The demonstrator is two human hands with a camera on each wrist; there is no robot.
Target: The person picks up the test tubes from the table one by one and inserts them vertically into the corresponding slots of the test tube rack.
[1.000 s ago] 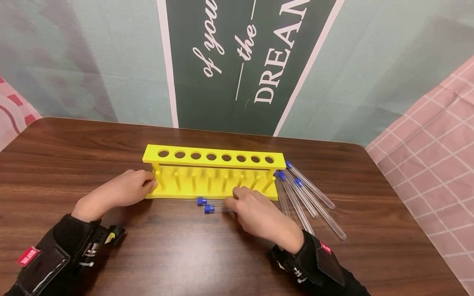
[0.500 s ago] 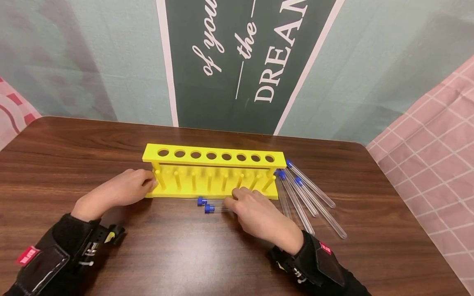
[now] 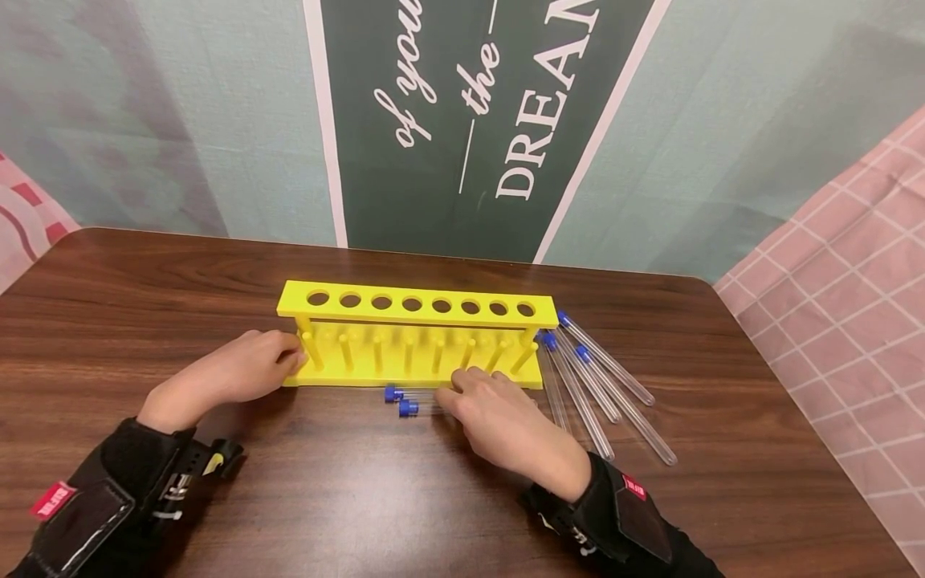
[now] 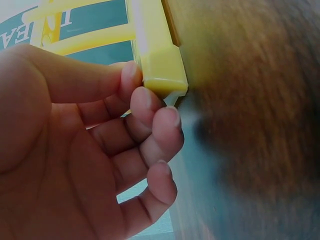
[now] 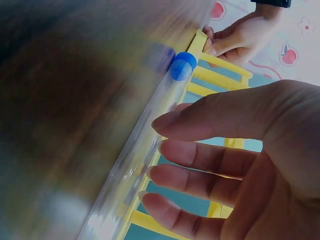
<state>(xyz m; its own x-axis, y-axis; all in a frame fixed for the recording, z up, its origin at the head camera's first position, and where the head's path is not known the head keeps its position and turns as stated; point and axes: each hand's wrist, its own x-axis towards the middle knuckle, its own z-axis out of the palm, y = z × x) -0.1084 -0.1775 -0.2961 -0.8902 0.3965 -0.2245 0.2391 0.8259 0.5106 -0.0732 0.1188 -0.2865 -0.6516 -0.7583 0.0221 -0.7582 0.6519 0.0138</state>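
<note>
A yellow test tube rack (image 3: pixel 415 309) stands on the table with its row of holes bare. My left hand (image 3: pixel 253 365) is at its left end; in the left wrist view, thumb and forefinger pinch the corner of the base (image 4: pixel 165 75), the other fingers loosely bent. Two clear test tubes with blue caps (image 3: pixel 409 408) lie along the rack's front edge. Over them is my right hand (image 3: pixel 499 413), fingers fairly straight. In the right wrist view, its fingertips (image 5: pixel 165 122) are right at the side of a tube (image 5: pixel 135 145), against the rack's front edge.
Several more blue-capped test tubes (image 3: pixel 607 385) lie fanned out at the rack's right end. The brown wooden table (image 3: pixel 347 482) backs onto a cloth (image 3: pixel 253 120) with lettering. A pink checked cloth (image 3: pixel 853 321) hangs on the right.
Almost nothing differs. Both hands keep their places at the rack and tubes; the right hand has shifted very slightly left.
</note>
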